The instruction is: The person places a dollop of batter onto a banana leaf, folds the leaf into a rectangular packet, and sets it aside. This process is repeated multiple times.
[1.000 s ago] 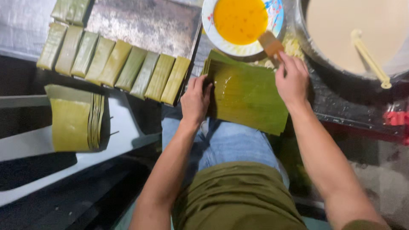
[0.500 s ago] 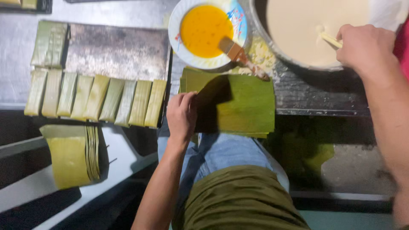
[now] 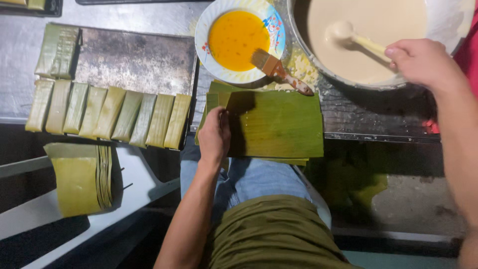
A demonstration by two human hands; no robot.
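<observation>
While half a second ago the right hand (image 3: 423,62) only reached the far bowl (image 3: 298,45), it now pinches the pale spoon (image 3: 356,40) in smooth batter. The left hand (image 3: 214,137) stays flat, fingers together, on the glossy rectangular leaf (image 3: 279,124) nearby.

Left hand (image 3: 215,135) flat, palm down; right hand (image 3: 423,62) closed, arm outstretched.

Bare table (image 3: 149,12) lies open along the far edge, left of the plate (image 3: 204,45). Folded leaf parcels (image 3: 109,114) crowd the tray's (image 3: 134,60) near edge. The brush (image 3: 281,73) bars the narrow gap between plate and bowl (image 3: 298,40), just beyond the flat leaf (image 3: 284,124).
</observation>
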